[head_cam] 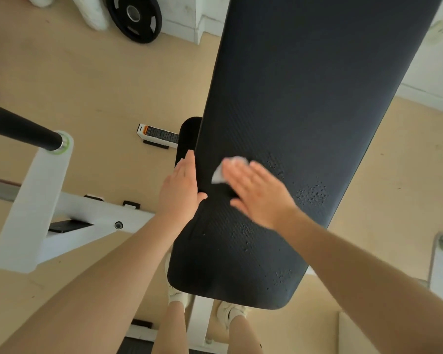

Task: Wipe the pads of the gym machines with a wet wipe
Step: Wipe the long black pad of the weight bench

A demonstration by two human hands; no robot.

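Note:
A long black bench pad (304, 98) runs from the near centre up to the top right, with water droplets on its near part. My right hand (256, 194) lies flat on the pad with straight fingers, pressing a white wet wipe (221, 172) that shows past my fingertips; the hand is motion-blurred. My left hand (180, 190) rests against the pad's left edge, fingers straight along the side and thumb on the top surface.
The white bench frame (69, 221) and a black bar (23, 130) stand to the left. A black weight plate (134, 17) leans against the wall at the top. A small box (159, 135) lies on the tan floor. My feet (230, 312) stand under the pad's near end.

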